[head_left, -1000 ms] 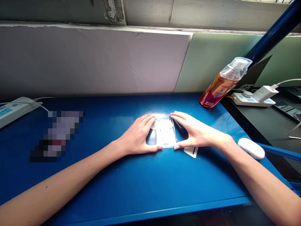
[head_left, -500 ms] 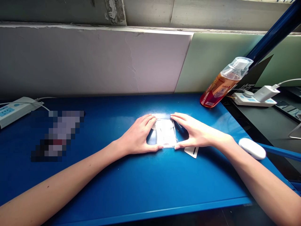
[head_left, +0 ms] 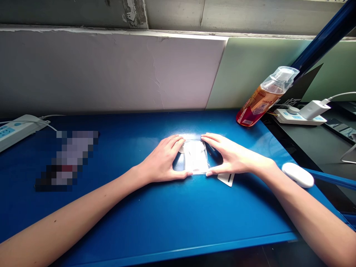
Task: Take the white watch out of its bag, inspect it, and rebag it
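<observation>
A small, clear, square-looking plastic packet [head_left: 195, 157] lies on the blue desk [head_left: 178, 215], washed out white by glare, so its contents cannot be made out. My left hand [head_left: 165, 159] holds its left side, fingers at the far corner and thumb at the near one. On the opposite side, my right hand [head_left: 226, 154] grips it the same way, fingertips at the far edge and thumb at the near edge. Partly under my right hand sits a white card [head_left: 226, 179] with a dark slot-like mark. Something small and pale beside the left fingers is mostly hidden.
A tilted spray-type bottle [head_left: 258, 100] of reddish liquid stands at the back right. A white oval case [head_left: 297, 175] lies near the right edge. Power strips [head_left: 20, 128] sit left and right [head_left: 300, 118]. A pixelated object [head_left: 72, 155] lies left. The wall [head_left: 111, 70] bounds the back.
</observation>
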{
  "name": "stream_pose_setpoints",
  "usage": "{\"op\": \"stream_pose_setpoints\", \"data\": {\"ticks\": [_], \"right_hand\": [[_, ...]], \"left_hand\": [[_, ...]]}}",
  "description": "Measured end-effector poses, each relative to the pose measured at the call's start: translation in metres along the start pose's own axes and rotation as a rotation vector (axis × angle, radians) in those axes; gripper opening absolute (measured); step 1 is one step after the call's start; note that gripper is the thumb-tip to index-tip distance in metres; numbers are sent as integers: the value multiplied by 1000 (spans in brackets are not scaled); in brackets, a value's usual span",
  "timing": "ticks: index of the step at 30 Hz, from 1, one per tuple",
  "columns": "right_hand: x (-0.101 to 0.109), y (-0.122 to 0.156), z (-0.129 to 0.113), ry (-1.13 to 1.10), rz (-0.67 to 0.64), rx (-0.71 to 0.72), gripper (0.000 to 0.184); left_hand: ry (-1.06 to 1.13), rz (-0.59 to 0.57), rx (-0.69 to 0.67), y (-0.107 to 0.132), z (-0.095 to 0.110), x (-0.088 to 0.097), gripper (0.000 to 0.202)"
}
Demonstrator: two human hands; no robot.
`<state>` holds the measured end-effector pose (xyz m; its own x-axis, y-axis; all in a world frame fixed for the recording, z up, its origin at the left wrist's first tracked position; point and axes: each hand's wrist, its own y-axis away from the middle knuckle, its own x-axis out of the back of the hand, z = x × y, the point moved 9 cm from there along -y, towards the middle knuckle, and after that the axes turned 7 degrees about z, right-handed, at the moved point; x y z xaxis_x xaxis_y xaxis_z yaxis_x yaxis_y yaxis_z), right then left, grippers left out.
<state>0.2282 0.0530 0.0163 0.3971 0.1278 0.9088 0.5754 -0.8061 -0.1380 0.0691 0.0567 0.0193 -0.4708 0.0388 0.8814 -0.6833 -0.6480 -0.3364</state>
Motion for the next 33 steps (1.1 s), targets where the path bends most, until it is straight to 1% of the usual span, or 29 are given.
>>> {"op": "stream_pose_setpoints", "data": {"ticks": [10,20,28,33], "right_hand": [[0,0,-1,29,-15,5,114],[1,-1,-3,28,8,28,109],[1,-1,-3,10,22,29,110],[1,-1,-3,10,3,23,110]], "left_hand": [[-12,-5,-7,-1,1,0,97],[-23,-12,-5,0,0,-1,96],[4,-7,10,-1,-1,-1,95],[-7,-10,11,-1,-1,0,95]]}}
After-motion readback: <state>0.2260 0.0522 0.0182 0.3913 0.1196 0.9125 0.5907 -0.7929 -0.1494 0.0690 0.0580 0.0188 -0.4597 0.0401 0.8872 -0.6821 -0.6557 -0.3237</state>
